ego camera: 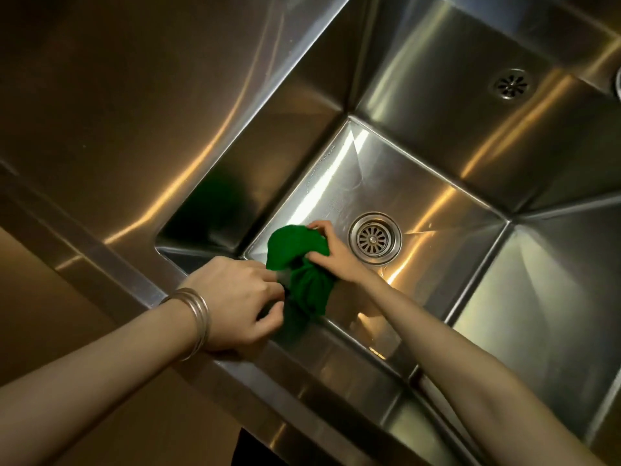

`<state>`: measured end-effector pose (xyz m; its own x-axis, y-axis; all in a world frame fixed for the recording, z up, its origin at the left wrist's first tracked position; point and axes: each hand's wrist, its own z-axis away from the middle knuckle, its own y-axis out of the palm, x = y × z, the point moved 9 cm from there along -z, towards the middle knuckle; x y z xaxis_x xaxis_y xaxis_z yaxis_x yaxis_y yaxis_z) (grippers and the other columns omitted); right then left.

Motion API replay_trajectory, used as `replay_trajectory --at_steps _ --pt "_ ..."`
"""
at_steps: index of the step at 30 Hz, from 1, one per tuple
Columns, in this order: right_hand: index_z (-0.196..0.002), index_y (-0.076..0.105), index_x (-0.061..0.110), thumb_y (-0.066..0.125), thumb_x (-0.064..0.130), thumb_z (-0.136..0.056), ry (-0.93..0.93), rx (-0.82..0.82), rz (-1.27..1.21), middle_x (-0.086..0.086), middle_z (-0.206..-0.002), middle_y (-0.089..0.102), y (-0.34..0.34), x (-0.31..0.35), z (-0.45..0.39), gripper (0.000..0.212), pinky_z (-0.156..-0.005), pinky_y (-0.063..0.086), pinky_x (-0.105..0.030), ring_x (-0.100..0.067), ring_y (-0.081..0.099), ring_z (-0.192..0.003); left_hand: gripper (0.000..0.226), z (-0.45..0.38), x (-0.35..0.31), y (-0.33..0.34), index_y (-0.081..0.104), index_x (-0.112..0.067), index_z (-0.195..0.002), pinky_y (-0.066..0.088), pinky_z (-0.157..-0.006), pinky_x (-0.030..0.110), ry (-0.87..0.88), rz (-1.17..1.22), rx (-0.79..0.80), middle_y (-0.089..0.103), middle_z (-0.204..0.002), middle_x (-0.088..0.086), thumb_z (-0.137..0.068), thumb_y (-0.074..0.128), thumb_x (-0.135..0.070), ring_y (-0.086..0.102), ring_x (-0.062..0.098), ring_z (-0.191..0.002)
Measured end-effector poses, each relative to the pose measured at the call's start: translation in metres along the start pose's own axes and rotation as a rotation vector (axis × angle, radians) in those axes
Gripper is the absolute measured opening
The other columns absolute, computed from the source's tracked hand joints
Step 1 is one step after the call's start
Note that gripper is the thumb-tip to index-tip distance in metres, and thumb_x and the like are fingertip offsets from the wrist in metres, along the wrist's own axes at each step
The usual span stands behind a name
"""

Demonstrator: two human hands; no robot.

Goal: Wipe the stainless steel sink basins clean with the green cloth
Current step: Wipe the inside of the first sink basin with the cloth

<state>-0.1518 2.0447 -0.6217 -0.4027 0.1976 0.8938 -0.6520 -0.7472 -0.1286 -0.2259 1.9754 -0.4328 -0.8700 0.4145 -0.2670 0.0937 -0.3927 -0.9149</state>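
Observation:
The green cloth [302, 270] is bunched up in the near left corner of the stainless steel sink basin [437, 210]. My left hand [235, 297], with silver bangles on its wrist, pinches the cloth's near end at the basin's front rim. My right hand [332, 253] grips the cloth's far end down on the basin floor, just left of the round drain strainer [375, 238]. The cloth stretches between both hands.
A flat steel drainboard [134, 112] spreads to the left of the basin. An overflow grille [512, 84] sits in the far wall. The steel front rim [302, 381] runs diagonally below my arms, with a tan floor [50, 314] beyond it.

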Motion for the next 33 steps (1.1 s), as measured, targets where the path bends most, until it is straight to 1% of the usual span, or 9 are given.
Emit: replay_trajectory --at_steps 3,6,9,12,14,17,21,26,33 --pt "-0.133 0.038 0.009 0.061 0.013 -0.088 0.065 -0.256 0.333 -0.013 -0.127 0.050 -0.053 -0.007 -0.021 0.051 -0.097 0.043 -0.037 -0.028 0.052 -0.115 0.038 0.000 0.001 -0.001 0.067 -0.027 -0.066 0.043 -0.039 0.025 -0.011 0.007 -0.008 0.060 -0.062 -0.010 -0.080 0.034 -0.041 0.059 0.013 -0.055" --pt "-0.141 0.034 0.015 0.049 0.006 -0.089 0.215 -0.519 0.719 -0.014 -0.143 0.037 -0.086 -0.012 -0.016 0.055 -0.102 0.036 -0.051 -0.033 0.036 -0.130 0.039 0.002 0.001 0.000 0.067 -0.027 -0.064 0.042 -0.038 0.026 -0.022 0.010 -0.007 0.060 -0.061 -0.009 -0.080 0.034 -0.041 0.059 0.013 -0.056" --pt "-0.149 0.017 0.020 0.046 0.033 -0.095 0.127 -0.254 0.878 -0.010 -0.157 0.012 -0.055 -0.009 -0.022 0.062 -0.111 0.020 -0.061 -0.034 0.009 -0.144 0.038 0.003 0.001 0.001 0.068 -0.027 -0.065 0.042 -0.038 0.026 -0.014 0.017 -0.014 0.061 -0.062 -0.010 -0.080 0.035 -0.041 0.059 0.013 -0.056" --pt "-0.150 -0.003 0.023 0.040 0.061 -0.089 0.192 -0.030 1.004 -0.008 -0.158 -0.011 -0.022 -0.030 -0.029 0.083 -0.108 0.004 -0.067 -0.038 -0.016 -0.142 0.037 0.001 0.000 0.000 0.068 -0.028 -0.066 0.042 -0.039 0.025 0.005 0.030 -0.020 0.060 -0.061 -0.011 -0.079 0.037 -0.041 0.058 0.012 -0.055" --pt "-0.151 0.000 0.021 0.038 0.069 -0.085 0.099 0.055 1.226 -0.013 -0.157 -0.011 0.005 -0.033 -0.033 0.089 -0.106 -0.005 -0.068 -0.042 -0.018 -0.140 0.037 0.002 0.001 0.000 0.068 -0.028 -0.067 0.043 -0.039 0.027 0.004 0.033 -0.020 0.060 -0.061 -0.010 -0.080 0.036 -0.042 0.057 0.011 -0.055" --pt "-0.150 0.008 0.025 0.035 0.062 -0.090 -0.197 0.196 1.450 -0.012 -0.158 -0.002 0.032 -0.034 -0.036 0.076 -0.108 -0.007 -0.064 -0.040 -0.013 -0.142 0.040 0.003 0.003 0.001 0.067 -0.027 -0.067 0.046 -0.041 0.029 -0.014 0.032 -0.036 0.059 -0.061 -0.009 -0.080 0.034 -0.044 0.058 0.014 -0.057" --pt "-0.149 0.012 0.029 0.038 0.054 -0.092 -0.232 0.236 1.461 -0.009 -0.159 0.004 0.000 -0.033 -0.059 0.067 -0.114 0.001 -0.060 -0.037 -0.006 -0.144 0.038 0.004 0.005 0.001 0.065 -0.025 -0.067 0.048 -0.044 0.030 -0.032 0.051 -0.038 0.058 -0.061 -0.007 -0.080 0.034 -0.043 0.058 0.016 -0.058" --pt "-0.148 0.018 0.029 0.044 0.058 -0.087 0.026 -0.034 1.369 -0.009 -0.157 0.011 -0.075 -0.011 -0.111 0.073 -0.112 -0.001 -0.061 -0.035 -0.004 -0.144 0.038 0.005 0.004 0.002 0.065 -0.025 -0.066 0.047 -0.044 0.029 -0.043 0.072 -0.045 0.057 -0.059 -0.007 -0.079 0.035 -0.042 0.058 0.017 -0.059" --pt "-0.150 0.000 0.023 0.058 0.054 -0.083 0.441 -0.157 1.083 -0.010 -0.158 -0.003 -0.160 -0.004 -0.169 0.094 -0.114 0.005 -0.060 -0.039 -0.010 -0.143 0.036 0.004 0.005 0.002 0.059 -0.024 -0.059 0.041 -0.043 0.024 -0.057 0.044 -0.069 0.051 -0.054 -0.007 -0.077 0.037 -0.045 0.052 0.014 -0.053"
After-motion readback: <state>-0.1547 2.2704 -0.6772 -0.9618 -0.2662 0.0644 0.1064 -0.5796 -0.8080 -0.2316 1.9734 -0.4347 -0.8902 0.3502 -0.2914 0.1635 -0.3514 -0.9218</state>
